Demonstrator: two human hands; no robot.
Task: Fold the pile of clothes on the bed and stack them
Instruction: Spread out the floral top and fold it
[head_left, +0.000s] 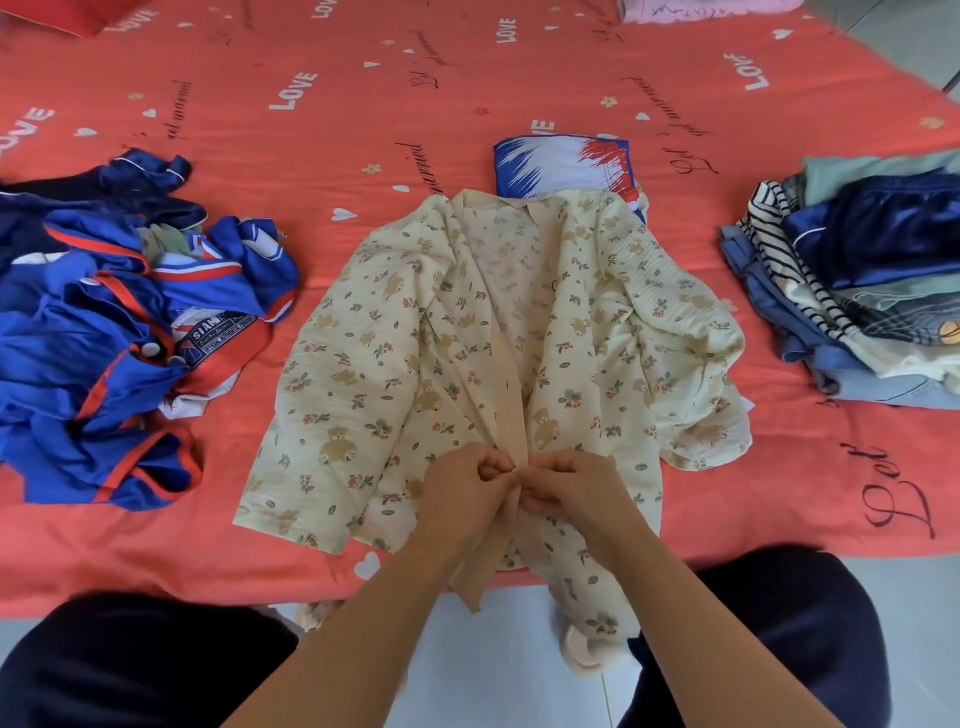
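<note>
The bed (363, 104) with its coral sheet carries everything; no basket or box is in view, so the bed itself serves as the only holder. On its left side lies the unfolded pile (119, 332) of blue and red clothes. In the middle the cream shirt (395, 353) with a bear print is spread face up, its hem hanging over the near edge. At the right stands the stack (862, 291) of folded pieces, and a folded blue-and-white cloth (561, 166) lies just behind the collar.

The left hand (462, 493) and right hand (576, 493) both pinch the front placket low on the shirt (it seems a button is being closed). I judge this as preparation before folding. Next the fronts need to lie flat and aligned, then the sleeves fold inward.
</note>
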